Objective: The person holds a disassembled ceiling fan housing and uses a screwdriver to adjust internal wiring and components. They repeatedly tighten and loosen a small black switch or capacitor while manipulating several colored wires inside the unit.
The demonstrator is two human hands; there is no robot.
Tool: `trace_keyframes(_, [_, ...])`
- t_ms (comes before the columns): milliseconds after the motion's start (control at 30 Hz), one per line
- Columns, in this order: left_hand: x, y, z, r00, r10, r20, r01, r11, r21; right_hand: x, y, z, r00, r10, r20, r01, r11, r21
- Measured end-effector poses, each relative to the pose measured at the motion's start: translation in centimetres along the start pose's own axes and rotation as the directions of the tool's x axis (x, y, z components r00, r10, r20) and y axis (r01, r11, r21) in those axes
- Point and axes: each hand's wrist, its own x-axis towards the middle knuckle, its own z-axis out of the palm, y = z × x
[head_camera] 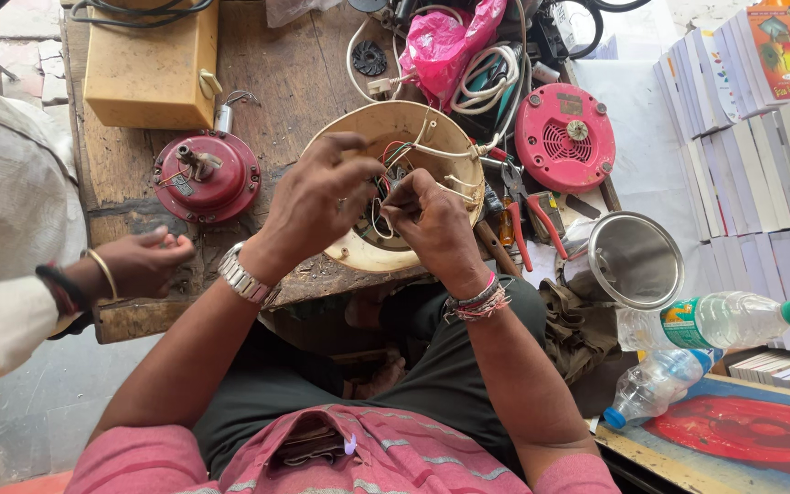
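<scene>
A cream round appliance housing point(432, 128) lies open on the wooden workbench point(294, 73) with coloured wires point(393, 155) inside. My left hand point(322, 197) reaches into it from the left, fingertips pinched on the wires. My right hand point(432, 229) meets it from the right and pinches the same bunch of wires. A metal watch is on my left wrist and thread bands on my right.
Another person's hand point(144, 261) with a bangle rests at the bench's left edge. A red motor base point(205, 176), yellow box point(150, 64), red round cover point(564, 137), red-handled pliers point(528, 215), steel jar point(635, 259), two plastic bottles point(715, 320) and stacked books point(752, 119) surround me.
</scene>
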Motion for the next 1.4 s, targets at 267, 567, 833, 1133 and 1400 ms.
trace_keyframes(267, [-0.1, 1.0, -0.3, 0.980, 0.196, -0.027, -0.187, 0.962, 0.200, 0.0, -0.4, -0.1, 0.999, 0.037, -0.013, -0.036, 0.999, 0.021])
trace_keyframes(567, [-0.2, 0.0, -0.7, 0.937, 0.338, 0.087, -0.340, 0.829, 0.444, 0.6, -0.1, -0.5, 0.995, -0.041, 0.093, 0.063, 0.967, -0.248])
trace_keyframes(833, [-0.9, 0.6, -1.0, 0.953, 0.284, 0.106, -0.301, 0.845, 0.441, 0.6, 0.0, -0.9, 0.986, 0.039, 0.164, -0.024, 0.995, -0.097])
trace_keyframes(1133, [-1.2, 0.4, -1.4, 0.915, 0.306, 0.262, -0.400, 0.764, 0.506, 0.3, -0.7, -0.3, 0.984, -0.100, 0.147, 0.140, 0.944, -0.299])
trace_keyframes(1400, [-1.8, 0.1, -1.8, 0.935, 0.250, 0.252, -0.345, 0.808, 0.478, 0.5, 0.7, 0.8, 0.973, -0.144, 0.181, 0.212, 0.869, -0.448])
